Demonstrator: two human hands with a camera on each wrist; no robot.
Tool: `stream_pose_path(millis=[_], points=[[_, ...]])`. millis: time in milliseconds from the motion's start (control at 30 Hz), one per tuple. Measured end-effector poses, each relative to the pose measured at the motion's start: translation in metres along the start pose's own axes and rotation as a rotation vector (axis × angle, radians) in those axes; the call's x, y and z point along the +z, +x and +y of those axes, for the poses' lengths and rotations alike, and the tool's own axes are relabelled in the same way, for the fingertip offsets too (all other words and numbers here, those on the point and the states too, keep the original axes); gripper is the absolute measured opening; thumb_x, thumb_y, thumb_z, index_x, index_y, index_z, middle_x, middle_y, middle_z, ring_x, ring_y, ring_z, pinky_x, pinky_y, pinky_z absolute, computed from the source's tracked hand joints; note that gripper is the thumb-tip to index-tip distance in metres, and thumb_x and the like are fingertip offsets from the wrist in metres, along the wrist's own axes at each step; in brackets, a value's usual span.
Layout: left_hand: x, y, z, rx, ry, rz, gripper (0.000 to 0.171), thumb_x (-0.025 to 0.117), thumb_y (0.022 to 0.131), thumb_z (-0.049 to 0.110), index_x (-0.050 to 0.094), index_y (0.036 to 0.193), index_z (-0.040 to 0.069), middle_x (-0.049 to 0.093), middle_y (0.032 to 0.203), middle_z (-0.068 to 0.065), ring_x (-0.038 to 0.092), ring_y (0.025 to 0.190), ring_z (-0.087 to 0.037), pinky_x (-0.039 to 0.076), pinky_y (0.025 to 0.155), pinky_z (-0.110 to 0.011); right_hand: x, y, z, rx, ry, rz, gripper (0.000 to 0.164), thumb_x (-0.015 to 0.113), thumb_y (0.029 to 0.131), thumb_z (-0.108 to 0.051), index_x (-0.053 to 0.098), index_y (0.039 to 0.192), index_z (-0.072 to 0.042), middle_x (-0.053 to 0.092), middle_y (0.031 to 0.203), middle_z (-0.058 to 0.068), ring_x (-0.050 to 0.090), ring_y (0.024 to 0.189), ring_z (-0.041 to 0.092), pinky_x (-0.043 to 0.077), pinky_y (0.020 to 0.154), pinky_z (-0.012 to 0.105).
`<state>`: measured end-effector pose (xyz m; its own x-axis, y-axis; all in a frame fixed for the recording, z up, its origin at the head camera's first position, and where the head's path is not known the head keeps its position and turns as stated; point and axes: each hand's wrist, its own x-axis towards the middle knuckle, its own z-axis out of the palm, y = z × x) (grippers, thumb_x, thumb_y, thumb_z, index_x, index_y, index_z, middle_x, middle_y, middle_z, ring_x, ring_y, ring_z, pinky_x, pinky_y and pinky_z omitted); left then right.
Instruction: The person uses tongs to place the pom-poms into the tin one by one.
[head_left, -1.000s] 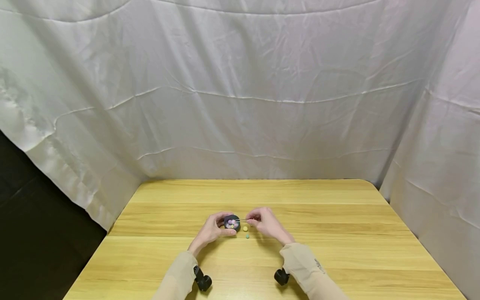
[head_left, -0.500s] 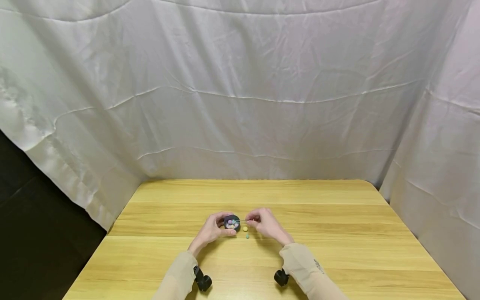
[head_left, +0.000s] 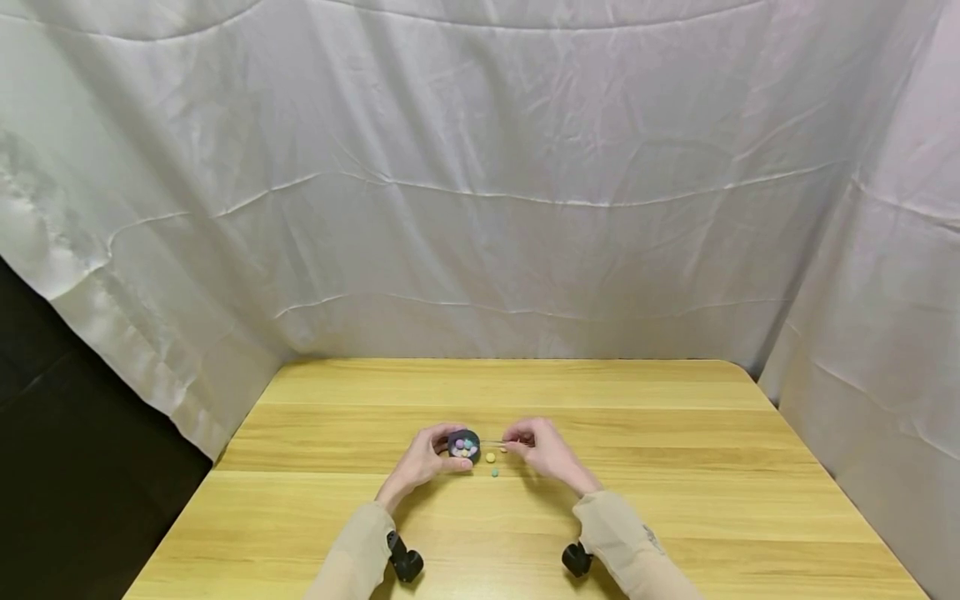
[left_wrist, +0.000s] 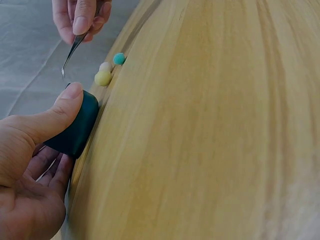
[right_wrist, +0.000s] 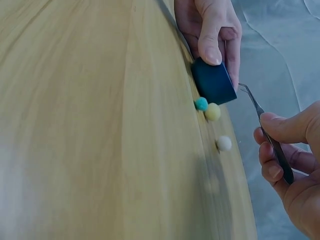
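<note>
And here on the table [head_left: 480, 533] sits the dark round container [right_wrist: 215, 82], upright, mouth facing up, in front of the person. The left hand [head_left: 423, 458] has it in its grip: thumb on the near wall, fingers curved round the far side.

Look inside! A purple ball [head_left: 460, 444] and a teal ball [head_left: 468, 444] side by side, a yellow ball [head_left: 465, 453] just nearer, pale pinkish ones around them; the exact count is too small to make out.

Over to the right hand [head_left: 546, 452], thumb and fingers pinching the slim tweezers [right_wrist: 281, 160], bent tips slightly apart, just beside the container's rim. Touching it? Can't tell.

Outside the container, three more balls on the table: a small green-blue ball [right_wrist: 201, 104], a bigger pale-yellow ball [right_wrist: 213, 112] near it, and a whitish ball [right_wrist: 224, 143] nearer the right hand.
</note>
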<state>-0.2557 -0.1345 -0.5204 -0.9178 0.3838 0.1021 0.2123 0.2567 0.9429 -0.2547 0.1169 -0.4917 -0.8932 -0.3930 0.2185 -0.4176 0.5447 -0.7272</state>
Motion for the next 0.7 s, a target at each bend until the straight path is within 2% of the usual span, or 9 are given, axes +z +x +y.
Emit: stream_pose_path(millis=[467,700], points=[[-0.001,0.0,0.001,-0.009,0.002,-0.005,0.059,0.081,0.084,0.007,0.056,0.135,-0.007,0.061,0.131,-0.029,0.061,0.121,-0.042,0.05,0.106,-0.053,-0.014,-0.016,0.017,-0.021,-0.006,-0.066,0.009,0.069,0.092,-0.004,0.077,0.097,-0.003,0.073,0.085,0.004,0.055,0.066,0.002,0.048,0.058,0.017],[-0.001,-0.001,0.001,-0.009,0.003,-0.006,0.059,0.081,0.085,0.008,0.056,0.136,-0.006,0.061,0.132,-0.029,0.061,0.121,-0.042,0.05,0.106,-0.053,-0.018,-0.022,0.022,-0.034,-0.005,-0.111,0.009,0.07,0.093,-0.006,0.077,0.098,-0.004,0.074,0.092,0.005,0.057,0.073,-0.001,0.052,0.065,0.017]])
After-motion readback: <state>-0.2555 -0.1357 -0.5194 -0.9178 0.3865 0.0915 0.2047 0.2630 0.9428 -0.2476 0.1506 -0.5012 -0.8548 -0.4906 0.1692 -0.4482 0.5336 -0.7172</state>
